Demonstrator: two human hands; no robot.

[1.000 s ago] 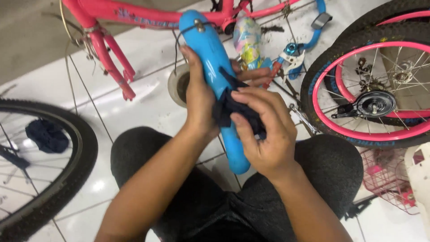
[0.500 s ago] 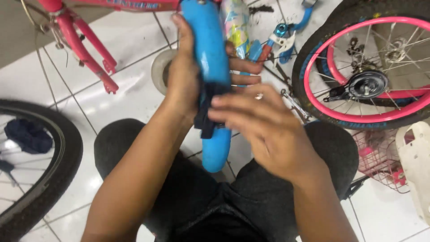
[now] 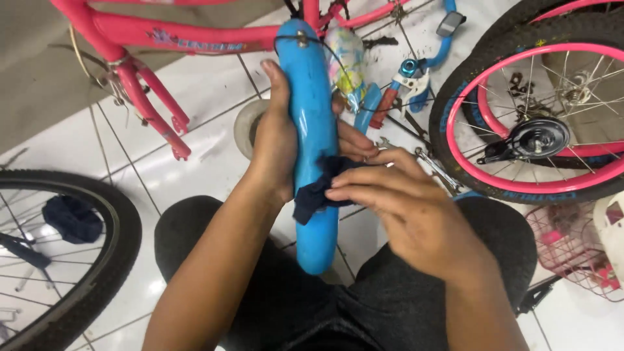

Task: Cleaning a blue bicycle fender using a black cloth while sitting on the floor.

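Head view: a glossy blue mudguard [image 3: 312, 130] is held lengthwise over the lap of a person seated on the white tiled floor [image 3: 195, 162], its rounded lower end above the dark trousers [image 3: 338, 312]; the left hand [image 3: 278, 140] is closed around its left edge, fingers curling behind and showing again on the right side; the right hand [image 3: 406, 208] presses a dark cloth [image 3: 318, 188] against the mudguard's middle, fingers bent onto the cloth, which bunches and hangs to the left of the fingertips. Just beyond the mudguard lies a pink bicycle frame [image 3: 169, 36] with its fork [image 3: 156, 110] pointing down toward the tiles; a small white wheel [image 3: 246, 127] rests behind the left wrist; blue parts and a wrench [image 3: 437, 170] lie scattered near a pink-rimmed wheel [image 3: 526, 123] on the right; a pink wire basket [image 3: 575, 250] sits by the right knee; a large black tyre [image 3: 97, 260] stands at the left, a dark rag [image 3: 73, 218] seen through its spokes.
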